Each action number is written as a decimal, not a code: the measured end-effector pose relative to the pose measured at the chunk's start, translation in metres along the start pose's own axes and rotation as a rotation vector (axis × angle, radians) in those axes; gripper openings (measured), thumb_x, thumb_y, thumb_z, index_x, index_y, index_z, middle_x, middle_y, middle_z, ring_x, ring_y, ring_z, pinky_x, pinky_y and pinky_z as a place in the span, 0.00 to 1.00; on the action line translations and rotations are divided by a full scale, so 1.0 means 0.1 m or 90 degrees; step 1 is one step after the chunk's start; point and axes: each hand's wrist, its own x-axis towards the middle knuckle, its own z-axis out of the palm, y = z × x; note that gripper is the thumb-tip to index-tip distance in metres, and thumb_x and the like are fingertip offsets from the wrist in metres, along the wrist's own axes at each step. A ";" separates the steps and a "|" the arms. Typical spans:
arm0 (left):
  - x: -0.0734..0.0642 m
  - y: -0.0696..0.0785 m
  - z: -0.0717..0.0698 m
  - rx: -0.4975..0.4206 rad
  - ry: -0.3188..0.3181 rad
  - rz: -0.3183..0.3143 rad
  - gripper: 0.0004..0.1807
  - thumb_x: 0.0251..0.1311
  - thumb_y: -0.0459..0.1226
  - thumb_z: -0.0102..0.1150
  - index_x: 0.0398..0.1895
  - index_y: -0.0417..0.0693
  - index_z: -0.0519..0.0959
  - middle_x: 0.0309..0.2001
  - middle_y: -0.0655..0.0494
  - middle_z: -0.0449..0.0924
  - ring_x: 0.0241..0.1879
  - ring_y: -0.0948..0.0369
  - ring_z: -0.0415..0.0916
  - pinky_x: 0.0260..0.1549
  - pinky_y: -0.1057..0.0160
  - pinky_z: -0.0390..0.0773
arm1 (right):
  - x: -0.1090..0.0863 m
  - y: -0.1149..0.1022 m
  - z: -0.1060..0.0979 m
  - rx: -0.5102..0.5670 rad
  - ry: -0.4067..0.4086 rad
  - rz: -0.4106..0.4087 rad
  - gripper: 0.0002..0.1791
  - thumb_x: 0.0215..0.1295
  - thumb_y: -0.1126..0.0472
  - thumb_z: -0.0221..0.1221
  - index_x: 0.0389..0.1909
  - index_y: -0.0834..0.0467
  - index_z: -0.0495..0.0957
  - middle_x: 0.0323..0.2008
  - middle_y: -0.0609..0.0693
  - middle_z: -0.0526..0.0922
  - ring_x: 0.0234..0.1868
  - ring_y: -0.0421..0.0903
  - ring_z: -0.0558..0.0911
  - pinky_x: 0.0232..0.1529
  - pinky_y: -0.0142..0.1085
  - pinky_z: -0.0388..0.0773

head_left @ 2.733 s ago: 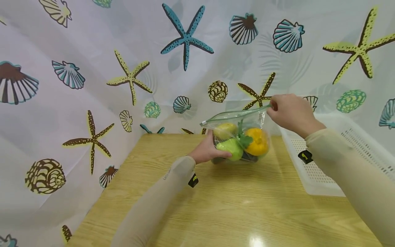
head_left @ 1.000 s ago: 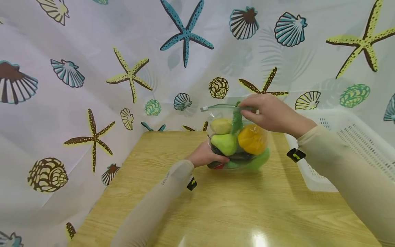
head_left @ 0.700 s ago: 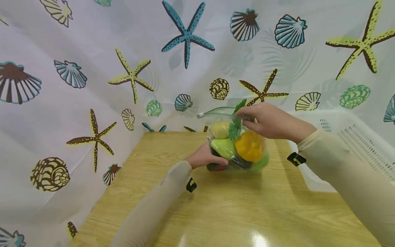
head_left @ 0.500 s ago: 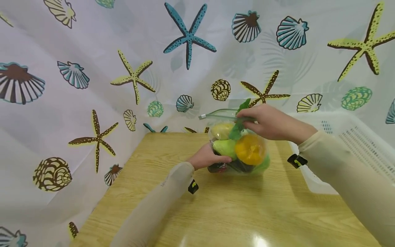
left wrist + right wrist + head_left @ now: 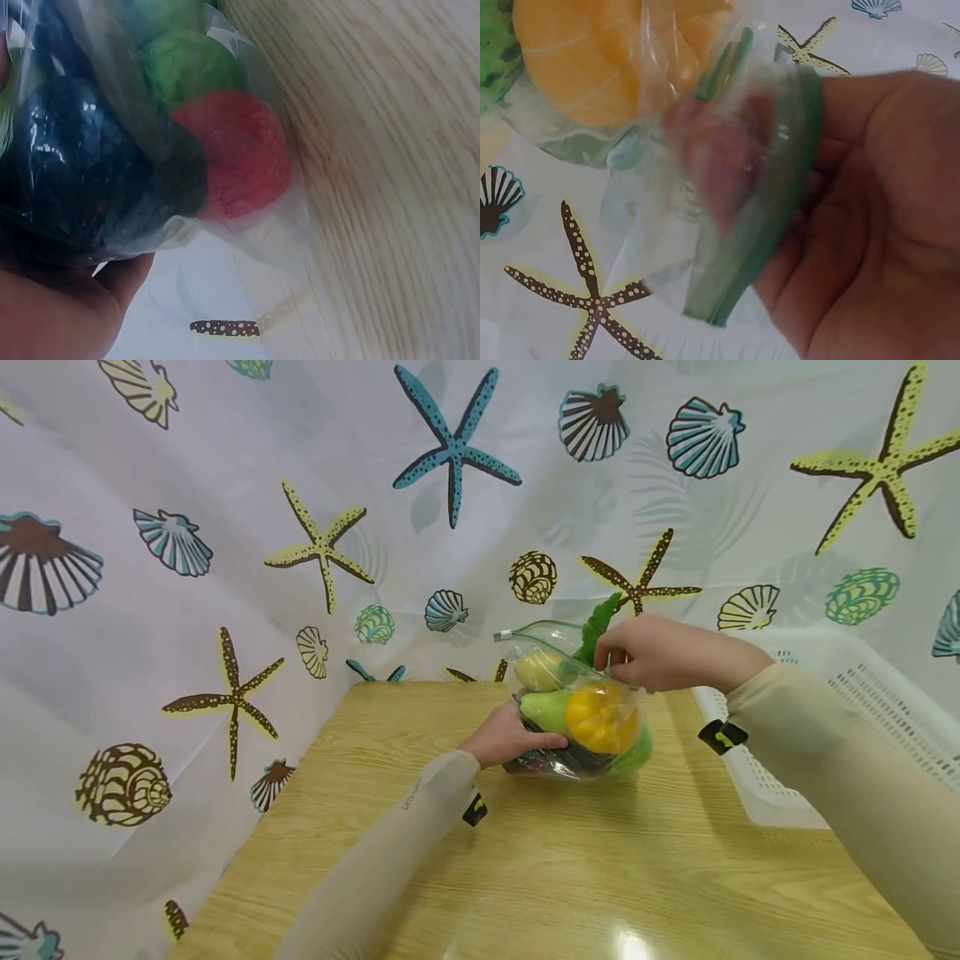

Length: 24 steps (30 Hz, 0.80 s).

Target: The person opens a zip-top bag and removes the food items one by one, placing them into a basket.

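Observation:
A clear zip bag (image 5: 555, 767) stands on the table with its green-edged mouth open, a white slider at its left end. Inside are an orange pumpkin (image 5: 602, 718), a green pear (image 5: 543, 710), a yellow fruit (image 5: 538, 669) and dark items low down. A green leaf (image 5: 597, 628) sticks up out of the mouth. My left hand (image 5: 504, 737) grips the bag's lower left side, thumb in front. My right hand (image 5: 651, 653) has curled fingers at the mouth's right part, pinching the rim; in the right wrist view the plastic and green zip strip (image 5: 780, 202) cover its fingertips.
A white perforated plastic basket (image 5: 772, 802) stands on the right of the wooden table (image 5: 525, 877). Behind and to the left hangs a white cloth (image 5: 225, 460) printed with starfish and shells. In the left wrist view a red round item (image 5: 244, 157) shows through the bag.
My right hand has moved left and down from the mouth's far right end. The leaf has risen above the rim and the pumpkin shifted left. My left hand keeps its hold.

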 end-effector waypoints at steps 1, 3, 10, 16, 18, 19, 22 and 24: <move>0.00 0.00 0.01 0.003 0.005 0.000 0.40 0.48 0.59 0.76 0.63 0.63 0.68 0.51 0.65 0.79 0.49 0.64 0.77 0.55 0.60 0.76 | 0.02 0.00 0.01 -0.024 -0.015 -0.005 0.11 0.69 0.68 0.54 0.46 0.59 0.83 0.36 0.51 0.85 0.29 0.42 0.82 0.39 0.43 0.81; 0.01 0.00 0.02 0.005 0.012 -0.003 0.40 0.48 0.59 0.76 0.62 0.63 0.69 0.50 0.64 0.79 0.48 0.63 0.77 0.54 0.60 0.76 | 0.06 0.00 0.03 -0.050 -0.039 -0.001 0.10 0.69 0.66 0.56 0.45 0.60 0.84 0.36 0.52 0.85 0.28 0.42 0.81 0.40 0.44 0.81; -0.01 0.00 0.08 0.011 0.014 -0.024 0.38 0.48 0.62 0.74 0.61 0.64 0.70 0.49 0.66 0.79 0.48 0.63 0.77 0.53 0.60 0.76 | 0.18 0.00 0.07 -0.052 -0.032 0.120 0.16 0.68 0.56 0.60 0.46 0.65 0.83 0.39 0.58 0.87 0.19 0.44 0.80 0.26 0.39 0.79; -0.02 0.02 0.08 0.006 0.012 -0.010 0.38 0.50 0.62 0.72 0.64 0.64 0.70 0.50 0.67 0.79 0.48 0.64 0.77 0.54 0.59 0.76 | 0.28 0.05 0.10 -0.058 -0.002 0.141 0.15 0.66 0.53 0.62 0.40 0.61 0.85 0.36 0.53 0.88 0.31 0.46 0.82 0.38 0.45 0.79; -0.02 0.02 0.08 0.004 0.011 -0.008 0.38 0.51 0.62 0.72 0.64 0.64 0.69 0.50 0.66 0.79 0.48 0.64 0.77 0.54 0.59 0.76 | 0.31 0.09 0.11 -0.051 -0.001 0.144 0.14 0.66 0.53 0.61 0.39 0.61 0.85 0.34 0.53 0.87 0.32 0.47 0.81 0.39 0.46 0.78; -0.02 0.02 0.08 0.003 0.012 -0.009 0.39 0.51 0.62 0.72 0.64 0.65 0.69 0.50 0.67 0.79 0.48 0.64 0.77 0.54 0.59 0.76 | 0.32 0.10 0.12 -0.043 -0.003 0.149 0.14 0.67 0.53 0.61 0.38 0.61 0.85 0.33 0.53 0.87 0.31 0.47 0.80 0.39 0.45 0.78; -0.01 0.02 0.09 0.001 0.014 -0.016 0.40 0.51 0.62 0.72 0.65 0.65 0.68 0.51 0.67 0.78 0.49 0.64 0.77 0.55 0.58 0.76 | 0.35 0.15 0.14 -0.015 -0.014 0.166 0.14 0.67 0.53 0.60 0.35 0.61 0.85 0.28 0.51 0.85 0.27 0.47 0.77 0.34 0.41 0.75; -0.01 0.02 0.10 0.001 0.017 -0.020 0.40 0.50 0.62 0.72 0.65 0.66 0.68 0.51 0.68 0.78 0.49 0.64 0.77 0.56 0.58 0.75 | 0.38 0.19 0.15 0.008 -0.022 0.180 0.14 0.67 0.53 0.60 0.34 0.60 0.85 0.26 0.51 0.83 0.25 0.46 0.76 0.31 0.39 0.74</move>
